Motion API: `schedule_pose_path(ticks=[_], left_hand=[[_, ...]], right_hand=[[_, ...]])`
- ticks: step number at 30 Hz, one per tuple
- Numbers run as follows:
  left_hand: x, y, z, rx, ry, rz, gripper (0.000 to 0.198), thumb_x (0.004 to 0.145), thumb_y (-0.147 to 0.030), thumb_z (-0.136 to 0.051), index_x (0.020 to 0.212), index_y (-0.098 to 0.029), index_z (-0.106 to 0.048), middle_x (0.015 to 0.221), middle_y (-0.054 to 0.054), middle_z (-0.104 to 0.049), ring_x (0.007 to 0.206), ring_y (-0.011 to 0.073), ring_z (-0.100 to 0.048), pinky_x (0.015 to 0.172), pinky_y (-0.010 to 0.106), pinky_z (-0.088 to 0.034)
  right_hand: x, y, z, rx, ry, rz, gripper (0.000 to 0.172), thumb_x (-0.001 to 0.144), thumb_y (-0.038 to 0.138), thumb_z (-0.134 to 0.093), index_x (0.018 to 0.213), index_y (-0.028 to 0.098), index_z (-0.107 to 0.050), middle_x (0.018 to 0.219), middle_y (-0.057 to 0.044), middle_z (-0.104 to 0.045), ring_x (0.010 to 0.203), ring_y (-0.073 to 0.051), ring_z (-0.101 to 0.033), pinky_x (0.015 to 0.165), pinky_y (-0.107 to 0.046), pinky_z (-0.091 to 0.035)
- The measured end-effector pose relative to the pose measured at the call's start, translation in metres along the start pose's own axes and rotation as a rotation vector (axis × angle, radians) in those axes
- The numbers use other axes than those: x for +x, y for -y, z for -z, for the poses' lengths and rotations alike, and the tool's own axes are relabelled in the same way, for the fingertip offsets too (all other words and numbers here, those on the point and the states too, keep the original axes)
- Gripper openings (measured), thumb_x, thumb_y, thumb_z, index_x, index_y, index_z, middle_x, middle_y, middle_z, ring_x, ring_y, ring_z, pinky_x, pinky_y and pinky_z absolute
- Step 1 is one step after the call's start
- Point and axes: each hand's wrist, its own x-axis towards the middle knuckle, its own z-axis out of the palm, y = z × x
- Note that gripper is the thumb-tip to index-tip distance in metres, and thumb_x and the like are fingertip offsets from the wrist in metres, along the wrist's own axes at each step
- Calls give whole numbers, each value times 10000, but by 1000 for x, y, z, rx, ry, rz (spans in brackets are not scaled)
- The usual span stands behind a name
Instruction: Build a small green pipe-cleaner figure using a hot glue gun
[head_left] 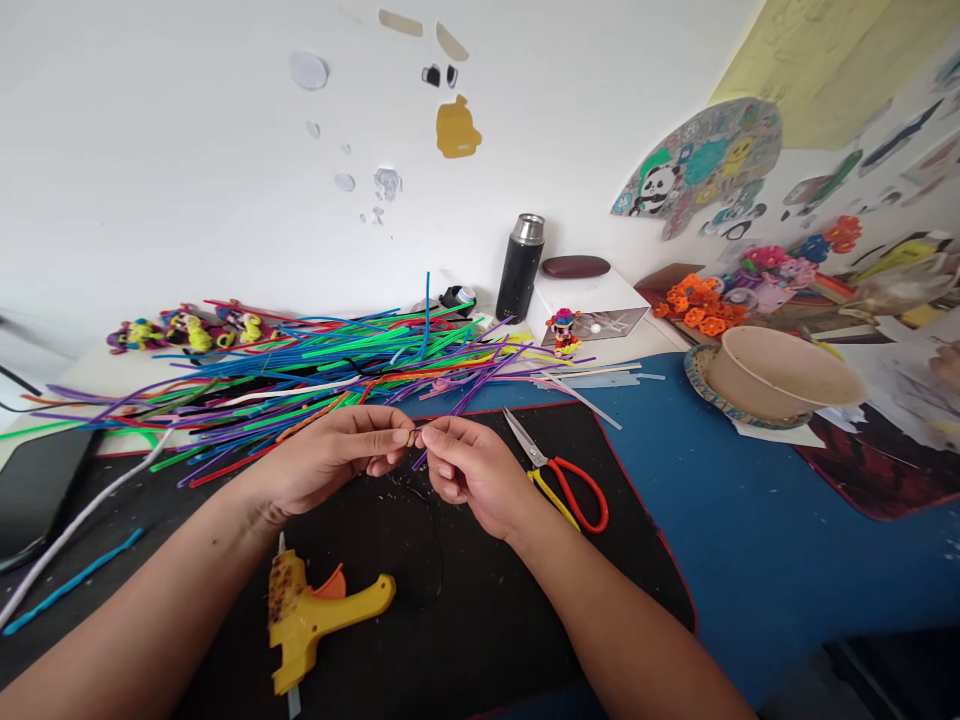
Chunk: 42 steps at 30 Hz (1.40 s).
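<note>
At the far left a dark phone lies by one loose blue stem, and beyond them a heap of coloured pipe cleaners, too many to count, spreads under the white wall. One yellow glue gun rests on the black mat. My left hand and right hand meet fingertip to fingertip above the mat, both pinched on a small dark piece. One pair of red-handled scissors lies just right of them, with one black flask behind. One bowl stands on the blue table. The print on the panda sticker is too small to read.
</note>
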Motion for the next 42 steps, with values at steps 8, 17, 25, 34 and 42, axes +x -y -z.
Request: schedule_pose_path(ticks=[8, 17, 25, 34, 42], left_hand=[[-9, -14, -6, 474, -135, -120, 484, 850, -693, -799, 913, -213, -776, 765, 7, -647, 669, 158, -533, 586, 265, -409], [-22, -16, -21, 860, -292, -284, 408, 972, -612, -636, 878, -236, -764, 791, 11, -736, 705, 190, -608, 638, 292, -434], [-26, -11, -25, 1010, -371, -305, 398, 978, -608, -597, 882, -260, -763, 806, 0, -747, 679, 185, -618, 637, 300, -432], [-31, -14, -33, 1150, -402, -335, 322, 990, -475, -536, 846, -251, -718, 815, 13, -750, 711, 194, -662, 652, 310, -419], [-32, -14, -37, 1232, -388, -372, 329, 1017, -419, -519, 858, -228, -734, 819, 38, -766, 704, 203, -671, 656, 319, -434]], right_hand=[[0, 0, 0, 7, -22, 12, 457, 784, 561, -915, 872, 186, -669, 587, 98, -474, 453, -60, -387, 466, -247, -148], [0, 1, -2, 16, -27, 9, 481, 767, 558, -930, 841, 190, -630, 577, 104, -475, 446, -54, -388, 457, -244, -146], [0, 0, -2, 10, -26, 8, 479, 764, 563, -928, 867, 187, -649, 583, 104, -474, 448, -55, -386, 459, -249, -143], [0, -1, -1, 3, -15, 1, 483, 767, 569, -930, 891, 180, -671, 590, 103, -478, 453, -55, -395, 458, -246, -145], [-1, -1, -1, -11, -15, 2, 494, 765, 582, -930, 880, 190, -652, 590, 103, -472, 460, -60, -388, 463, -247, -147]])
